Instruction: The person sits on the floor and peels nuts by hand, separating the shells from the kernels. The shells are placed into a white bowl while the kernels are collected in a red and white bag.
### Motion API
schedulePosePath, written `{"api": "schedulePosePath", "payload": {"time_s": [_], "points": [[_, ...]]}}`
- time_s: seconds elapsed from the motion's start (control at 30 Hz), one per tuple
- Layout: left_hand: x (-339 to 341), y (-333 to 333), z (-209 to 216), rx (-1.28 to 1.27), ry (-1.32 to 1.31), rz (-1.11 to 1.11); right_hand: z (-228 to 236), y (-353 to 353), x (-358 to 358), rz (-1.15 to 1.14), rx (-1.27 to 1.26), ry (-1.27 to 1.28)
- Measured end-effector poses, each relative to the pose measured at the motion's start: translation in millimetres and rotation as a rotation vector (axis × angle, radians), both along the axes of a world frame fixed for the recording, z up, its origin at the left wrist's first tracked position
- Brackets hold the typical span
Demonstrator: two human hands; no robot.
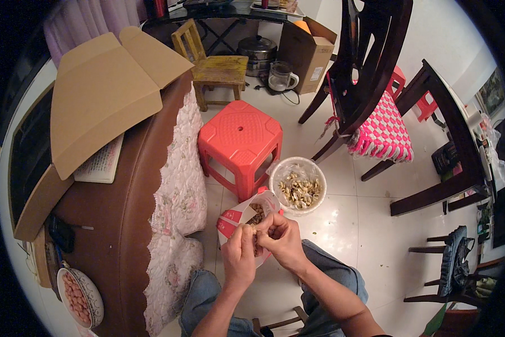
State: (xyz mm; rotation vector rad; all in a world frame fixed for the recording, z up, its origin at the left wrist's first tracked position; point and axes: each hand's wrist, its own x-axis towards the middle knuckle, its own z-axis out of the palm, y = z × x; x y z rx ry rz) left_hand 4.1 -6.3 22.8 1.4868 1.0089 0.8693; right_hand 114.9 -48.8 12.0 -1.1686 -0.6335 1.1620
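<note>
My left hand [239,255] and my right hand [282,242] meet above an open red-and-white bag, fingertips pinched together. Between them is a small pale nut [254,229], mostly covered by the fingers. The bag [227,223] stands below my hands and holds many small brown nuts [256,211]. Just beyond it, to the right, a round white tub [273,188] lined with clear plastic sits on the floor. Split, yellowish nut shells [299,191] lie inside the tub.
A red plastic stool [240,130] stands ahead, beside a brown sofa [109,219] bearing a cardboard piece [103,92]. A patterned bowl [96,300] of pinkish-brown round things is at lower left. A dark wooden chair [370,67] and a glass kettle [279,77] stand farther off.
</note>
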Motion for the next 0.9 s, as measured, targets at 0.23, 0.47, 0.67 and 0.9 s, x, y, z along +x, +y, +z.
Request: {"api": "schedulePosePath", "payload": {"time_s": [0.23,0.47,0.67,0.9], "points": [[-10.4,8.6,-6.4,-0.709,-0.433,-0.128,8.0,2.0,8.2,0.043,0.030,0.010],[-14.4,17.6,1.8,-0.922,-0.619,-0.346,1.6,3.5,24.1,0.132,-0.008,0.276],[-17.4,19.2,0.6,-0.868,-0.583,-0.283,19.4,7.0,22.4,0.102,-0.057,-0.060],[-14.0,17.0,-2.6,-0.804,-0.471,-0.230,15.7,3.5,17.9,0.154,0.020,-0.091]]}}
